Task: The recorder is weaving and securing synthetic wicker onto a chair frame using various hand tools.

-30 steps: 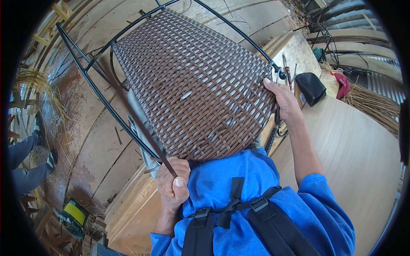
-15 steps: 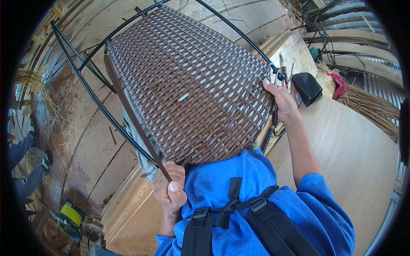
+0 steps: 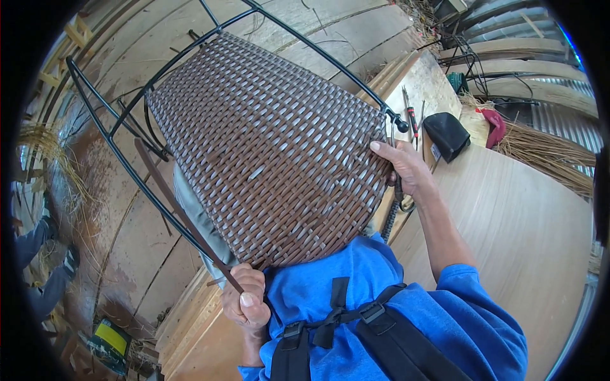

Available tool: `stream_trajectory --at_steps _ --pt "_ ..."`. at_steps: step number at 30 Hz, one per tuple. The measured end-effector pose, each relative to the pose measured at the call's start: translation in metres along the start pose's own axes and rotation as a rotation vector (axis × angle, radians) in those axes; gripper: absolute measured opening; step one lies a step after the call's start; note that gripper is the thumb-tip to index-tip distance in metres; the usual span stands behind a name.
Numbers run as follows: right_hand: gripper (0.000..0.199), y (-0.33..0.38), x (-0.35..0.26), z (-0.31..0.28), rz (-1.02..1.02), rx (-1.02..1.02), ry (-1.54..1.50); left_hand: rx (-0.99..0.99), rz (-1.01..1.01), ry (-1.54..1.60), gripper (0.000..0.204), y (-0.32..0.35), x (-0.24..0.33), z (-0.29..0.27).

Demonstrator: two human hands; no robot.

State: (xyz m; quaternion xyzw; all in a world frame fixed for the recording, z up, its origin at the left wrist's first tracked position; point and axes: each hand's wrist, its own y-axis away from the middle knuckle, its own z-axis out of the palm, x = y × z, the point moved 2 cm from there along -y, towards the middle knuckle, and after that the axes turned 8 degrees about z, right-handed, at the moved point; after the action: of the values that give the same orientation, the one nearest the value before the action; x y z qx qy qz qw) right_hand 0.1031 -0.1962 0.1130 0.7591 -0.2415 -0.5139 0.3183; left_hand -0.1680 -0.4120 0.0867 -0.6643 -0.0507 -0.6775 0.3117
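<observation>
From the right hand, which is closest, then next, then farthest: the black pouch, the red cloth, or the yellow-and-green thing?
Measured from the right hand:
1. Black pouch, just beyond it on the wooden table.
2. Red cloth, farther right past the pouch.
3. Yellow-and-green thing, far off at lower left on the floor.

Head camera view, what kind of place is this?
Probably a wicker furniture workshop: a brown woven panel on a black metal frame, hand tools on a plywood bench, bundles of loose fibre nearby.

Black pouch (image 3: 447, 134) (screwdrivers (image 3: 412, 117) beside).

A wicker-furniture workshop: plywood workbench (image 3: 521, 228), hand tools (image 3: 412, 117), bundled reeds (image 3: 546, 155), half-woven chair frame (image 3: 267, 152).
</observation>
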Motion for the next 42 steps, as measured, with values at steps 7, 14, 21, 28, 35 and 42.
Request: stream_trajectory --at_steps 7,14,21,28,35,42 --pt "0.03 -0.012 0.018 -0.001 -0.005 -0.096 -0.25 0.038 -0.015 -0.032 0.039 0.003 -0.002 0.0" --pt "0.037 -0.025 0.052 -0.003 -0.053 -0.302 -0.608 0.025 -0.017 -0.092 0.034 -0.003 0.003 0.015" --pt "0.035 -0.039 0.052 -0.003 -0.086 -0.315 -0.962 0.027 0.014 -0.148 0.037 -0.004 0.007 0.025" --pt "0.022 -0.06 0.06 0.002 -0.045 -0.655 -1.145 -0.036 -0.06 -0.27 0.037 -0.005 0.012 0.029" --pt "0.032 -0.064 0.051 0.007 -0.057 -0.608 -1.083 0.081 -0.124 -0.281 0.039 -0.005 0.022 0.036" --pt "0.032 -0.071 0.037 0.004 -0.014 -0.487 -0.956 -0.067 0.028 -0.301 0.039 -0.007 0.009 0.022"
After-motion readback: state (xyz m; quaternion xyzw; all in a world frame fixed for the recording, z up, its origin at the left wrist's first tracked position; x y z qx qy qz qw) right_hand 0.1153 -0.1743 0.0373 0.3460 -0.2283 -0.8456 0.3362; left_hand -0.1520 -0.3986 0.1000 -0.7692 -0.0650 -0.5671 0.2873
